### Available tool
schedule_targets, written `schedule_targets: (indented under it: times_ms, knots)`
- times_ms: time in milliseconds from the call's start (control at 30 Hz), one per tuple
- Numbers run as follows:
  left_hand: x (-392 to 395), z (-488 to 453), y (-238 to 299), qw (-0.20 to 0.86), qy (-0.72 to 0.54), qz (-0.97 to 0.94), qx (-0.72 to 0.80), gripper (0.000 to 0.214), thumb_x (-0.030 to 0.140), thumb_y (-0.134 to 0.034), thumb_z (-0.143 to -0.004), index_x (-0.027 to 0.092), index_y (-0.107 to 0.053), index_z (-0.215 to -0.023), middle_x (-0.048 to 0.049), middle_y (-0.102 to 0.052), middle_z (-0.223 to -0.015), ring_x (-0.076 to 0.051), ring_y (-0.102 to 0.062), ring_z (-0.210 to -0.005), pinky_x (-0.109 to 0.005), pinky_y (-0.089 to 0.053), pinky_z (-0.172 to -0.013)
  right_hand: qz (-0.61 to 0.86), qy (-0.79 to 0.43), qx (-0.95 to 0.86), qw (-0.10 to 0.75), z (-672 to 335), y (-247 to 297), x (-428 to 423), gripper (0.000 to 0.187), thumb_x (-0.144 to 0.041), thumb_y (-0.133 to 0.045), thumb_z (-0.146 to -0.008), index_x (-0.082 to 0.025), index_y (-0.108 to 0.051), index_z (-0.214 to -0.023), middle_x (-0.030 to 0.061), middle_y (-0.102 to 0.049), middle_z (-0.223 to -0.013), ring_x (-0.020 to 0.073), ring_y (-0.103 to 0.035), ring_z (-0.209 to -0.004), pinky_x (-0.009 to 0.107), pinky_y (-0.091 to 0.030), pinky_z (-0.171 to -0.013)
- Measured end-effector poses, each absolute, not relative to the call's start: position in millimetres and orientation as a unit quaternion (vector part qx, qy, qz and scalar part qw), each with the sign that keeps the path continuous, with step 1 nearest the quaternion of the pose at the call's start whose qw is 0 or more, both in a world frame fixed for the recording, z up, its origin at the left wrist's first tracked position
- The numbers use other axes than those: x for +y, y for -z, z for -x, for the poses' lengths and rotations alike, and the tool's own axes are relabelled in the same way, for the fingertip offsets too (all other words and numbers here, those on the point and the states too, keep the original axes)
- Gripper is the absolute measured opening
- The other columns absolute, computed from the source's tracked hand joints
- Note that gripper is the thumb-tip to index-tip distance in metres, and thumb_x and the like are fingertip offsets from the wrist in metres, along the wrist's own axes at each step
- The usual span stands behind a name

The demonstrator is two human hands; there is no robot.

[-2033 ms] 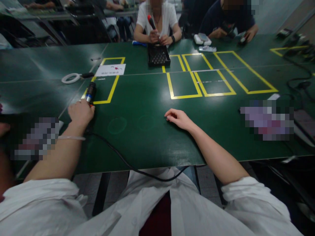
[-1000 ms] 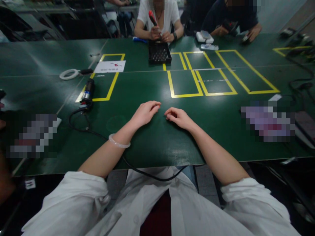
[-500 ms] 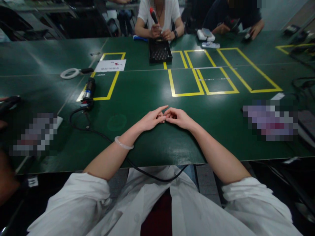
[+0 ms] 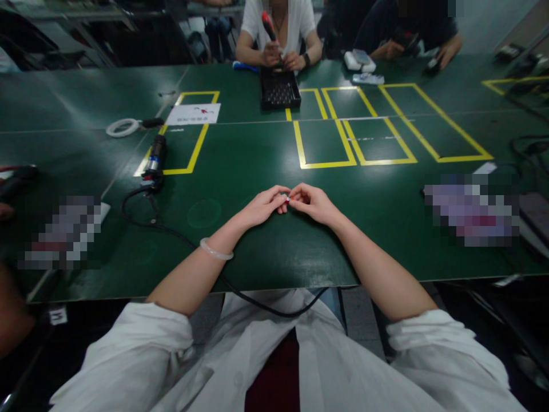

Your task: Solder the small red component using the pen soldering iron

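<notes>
My left hand point(image 4: 263, 207) and my right hand point(image 4: 316, 203) meet fingertip to fingertip just above the green table. Between them shows a tiny red-and-white piece point(image 4: 287, 200), with a touch of orange on the right side. Its kind is too small to make out. Thumb and fingers of both hands are pinched on it, and the fingers hide most of it. A pale bangle point(image 4: 217, 252) circles my left wrist.
A black cylindrical device point(image 4: 155, 154) with a cable stands left, near a white ring point(image 4: 122, 127) and a printed sheet point(image 4: 193, 114). Yellow tape outlines point(image 4: 328, 166) mark the green table point(image 4: 240, 160). Opposite, a person holds a red-tipped tool point(image 4: 268, 26) over a black tray point(image 4: 279, 105).
The fingers have shifted slightly: my left index finger has curled in, and the red-and-white piece with its orange bit now shows between the fingertips.
</notes>
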State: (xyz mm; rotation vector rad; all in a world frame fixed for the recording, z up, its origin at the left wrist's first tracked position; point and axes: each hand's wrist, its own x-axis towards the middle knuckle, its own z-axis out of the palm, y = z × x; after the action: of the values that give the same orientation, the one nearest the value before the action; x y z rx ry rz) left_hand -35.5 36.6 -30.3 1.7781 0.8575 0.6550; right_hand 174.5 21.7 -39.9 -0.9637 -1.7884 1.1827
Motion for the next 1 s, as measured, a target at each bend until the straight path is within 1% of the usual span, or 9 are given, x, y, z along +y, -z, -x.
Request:
schedule_targets:
  times_ms: [100,167,467,567,800,1000]
  knots:
    - [36.0,35.5,28.2,0.502,-0.268,-0.737,0.365,0.032,0.043,-0.049,-0.097,0.012,-0.058,-0.101,-0.0045,-0.064,-0.08,-0.014,-0.059,-0.073,-0.028,-0.047,-0.073,0.385,-0.464,-0.698,0.387,-174.7,39.9,21.5,0.029,-0.044,-0.068,-0.085,-0.017,-0.059,-0.093,0.0009,-0.066,-0.077,0.0122,-0.058,-0.067,0.026,-0.046,-0.063]
    - [35.9,35.5,27.3,0.501,-0.263,-0.738,0.367,0.031,0.043,-0.05,-0.097,0.013,-0.057,-0.094,-0.0048,-0.064,-0.08,-0.014,-0.059,-0.073,-0.028,-0.046,-0.072,0.384,-0.464,-0.698,0.387,-174.9,40.4,21.5,0.028,-0.043,-0.068,-0.085,-0.017,-0.059,-0.094,0.0008,-0.066,-0.077,0.0122,-0.059,-0.067,0.026,-0.045,-0.063]
    - [35.8,36.8,29.1,0.522,-0.255,-0.731,0.358,0.035,0.045,-0.062,-0.09,0.012,-0.058,-0.102,-0.0053,-0.066,-0.081,-0.015,-0.06,-0.075,-0.029,-0.047,-0.074,0.369,-0.469,-0.704,0.385,-176.1,45.2,23.7,0.024,-0.036,-0.068,-0.084,-0.018,-0.058,-0.097,-0.0005,-0.065,-0.079,0.011,-0.057,-0.067,0.025,-0.044,-0.063]
    - [35.2,37.6,28.5,0.514,-0.25,-0.739,0.358,0.035,0.045,-0.062,-0.091,0.013,-0.058,-0.102,-0.0054,-0.066,-0.082,-0.015,-0.061,-0.076,-0.028,-0.046,-0.073,0.37,-0.474,-0.703,0.381,-175.9,45.7,23.9,0.025,-0.035,-0.069,-0.084,-0.018,-0.058,-0.099,-0.0008,-0.064,-0.079,0.0109,-0.057,-0.067,0.025,-0.044,-0.064]
    - [34.2,37.4,28.1,0.502,-0.243,-0.747,0.361,0.032,0.044,-0.06,-0.091,0.013,-0.057,-0.102,-0.0054,-0.066,-0.083,-0.015,-0.06,-0.076,-0.028,-0.045,-0.073,0.369,-0.483,-0.698,0.379,-176.0,44.6,22.7,0.029,-0.04,-0.068,-0.084,-0.018,-0.057,-0.099,-0.0006,-0.064,-0.078,0.0112,-0.056,-0.067,0.025,-0.043,-0.063]
    - [35.7,37.6,30.7,0.496,-0.241,-0.751,0.363,0.032,0.043,-0.06,-0.092,0.013,-0.057,-0.101,-0.0053,-0.067,-0.083,-0.015,-0.06,-0.076,-0.028,-0.045,-0.073,0.36,-0.478,-0.706,0.378,-175.6,43.0,22.9,0.025,-0.035,-0.067,-0.084,-0.017,-0.057,-0.098,-0.0006,-0.063,-0.078,0.0114,-0.056,-0.067,0.026,-0.044,-0.065]
